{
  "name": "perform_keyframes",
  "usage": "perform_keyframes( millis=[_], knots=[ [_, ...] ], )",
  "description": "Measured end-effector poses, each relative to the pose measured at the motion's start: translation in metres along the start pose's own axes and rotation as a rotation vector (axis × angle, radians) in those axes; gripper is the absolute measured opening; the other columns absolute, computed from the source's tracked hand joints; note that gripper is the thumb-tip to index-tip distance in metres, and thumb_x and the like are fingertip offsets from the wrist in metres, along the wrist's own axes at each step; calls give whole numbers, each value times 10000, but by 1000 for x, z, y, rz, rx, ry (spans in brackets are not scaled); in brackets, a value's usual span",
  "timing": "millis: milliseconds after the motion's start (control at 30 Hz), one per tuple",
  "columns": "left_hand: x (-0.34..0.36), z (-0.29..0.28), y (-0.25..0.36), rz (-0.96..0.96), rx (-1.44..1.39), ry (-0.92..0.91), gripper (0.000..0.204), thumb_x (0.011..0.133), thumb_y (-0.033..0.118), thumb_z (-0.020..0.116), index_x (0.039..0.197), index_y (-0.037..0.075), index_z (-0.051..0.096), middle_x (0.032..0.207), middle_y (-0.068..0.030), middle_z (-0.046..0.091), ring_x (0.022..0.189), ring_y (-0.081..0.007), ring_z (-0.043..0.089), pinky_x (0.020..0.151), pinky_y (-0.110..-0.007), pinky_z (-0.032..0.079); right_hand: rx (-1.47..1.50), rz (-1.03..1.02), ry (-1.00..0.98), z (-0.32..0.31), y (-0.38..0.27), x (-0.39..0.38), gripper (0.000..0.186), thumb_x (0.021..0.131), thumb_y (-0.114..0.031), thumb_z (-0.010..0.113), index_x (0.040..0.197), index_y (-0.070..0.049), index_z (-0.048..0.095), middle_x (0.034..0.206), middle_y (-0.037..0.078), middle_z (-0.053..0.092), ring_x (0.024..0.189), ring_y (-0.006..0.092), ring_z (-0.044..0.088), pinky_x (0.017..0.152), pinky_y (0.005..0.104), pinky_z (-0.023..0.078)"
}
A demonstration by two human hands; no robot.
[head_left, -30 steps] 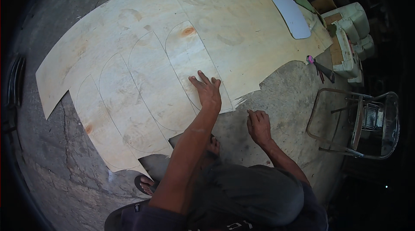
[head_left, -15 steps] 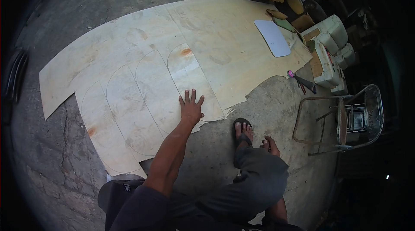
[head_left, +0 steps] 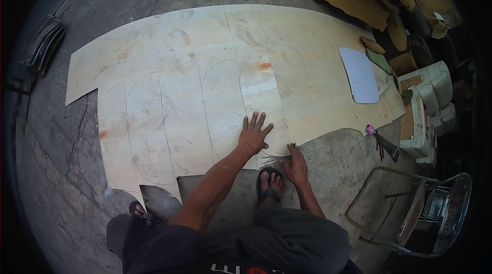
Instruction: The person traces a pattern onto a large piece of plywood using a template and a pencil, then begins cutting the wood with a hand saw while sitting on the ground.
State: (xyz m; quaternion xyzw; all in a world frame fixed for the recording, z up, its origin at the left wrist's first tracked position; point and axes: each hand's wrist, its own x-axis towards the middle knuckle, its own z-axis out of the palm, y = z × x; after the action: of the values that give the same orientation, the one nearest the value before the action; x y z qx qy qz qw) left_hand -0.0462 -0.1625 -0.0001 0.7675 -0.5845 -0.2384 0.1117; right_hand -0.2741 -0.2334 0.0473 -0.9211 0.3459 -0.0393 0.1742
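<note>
A large, thin pale plywood sheet (head_left: 312, 99) lies on the concrete floor, with several long rounded outlines drawn on it in dark line. My left hand (head_left: 253, 134) presses flat on the sheet, fingers spread, inside the rightmost outline. Just right of it, my right hand (head_left: 296, 166) is at the sheet's near edge, beside the foot of the long straight line. Its fingers are bent close together with a small dark bit at their tips, too small to name. Splintered wood (head_left: 269, 161) shows along the edge between my hands.
On the sheet's right lies a white rounded panel (head_left: 360, 76). A dark-handled tool with a pink part (head_left: 385, 143) rests on the floor. A metal-framed chair (head_left: 417, 207) is at right, with seat parts (head_left: 425, 89) piled behind. My sandalled foot (head_left: 270, 184) stands near the edge.
My right hand has come from beside my knee forward to the plywood's near edge. My left hand stays flat on the sheet. The view has shifted, and my other foot now shows.
</note>
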Motion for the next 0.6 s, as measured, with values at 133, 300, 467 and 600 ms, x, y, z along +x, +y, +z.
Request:
perform_keyframes(
  millis=[133,300,467,600],
  knots=[
    [22,-3,23,-25,23,-28,902,852,515,762,1616,319,326,1735,-120,97,1594,-384,67,1257,-619,155,41,-28,-73,9,26,20,721,816,-132,813,1455,-10,501,1486,272,524,1427,470,429,1167,526,366],
    [20,-11,27,-65,1,-58,908,846,542,753,1617,333,321,1737,-91,102,1597,-348,83,1274,-561,181,98,-90,-56,11,47,22,715,832,-101,806,1478,-54,501,1511,220,519,1413,448,443,1184,503,362],
    [9,-14,9,-45,13,-56,908,836,573,742,1611,349,325,1736,-66,114,1596,-321,105,1289,-507,188,165,-147,-31,12,41,24,709,808,-57,820,1456,-67,533,1452,191,584,1375,430,476,1144,494,399],
    [11,-20,1,-25,27,-69,904,830,570,747,1606,358,335,1734,-49,133,1596,-304,111,1293,-496,191,212,-168,-38,15,41,25,702,802,-66,832,1445,-69,552,1428,181,608,1365,414,483,1113,481,430]
  ],
)
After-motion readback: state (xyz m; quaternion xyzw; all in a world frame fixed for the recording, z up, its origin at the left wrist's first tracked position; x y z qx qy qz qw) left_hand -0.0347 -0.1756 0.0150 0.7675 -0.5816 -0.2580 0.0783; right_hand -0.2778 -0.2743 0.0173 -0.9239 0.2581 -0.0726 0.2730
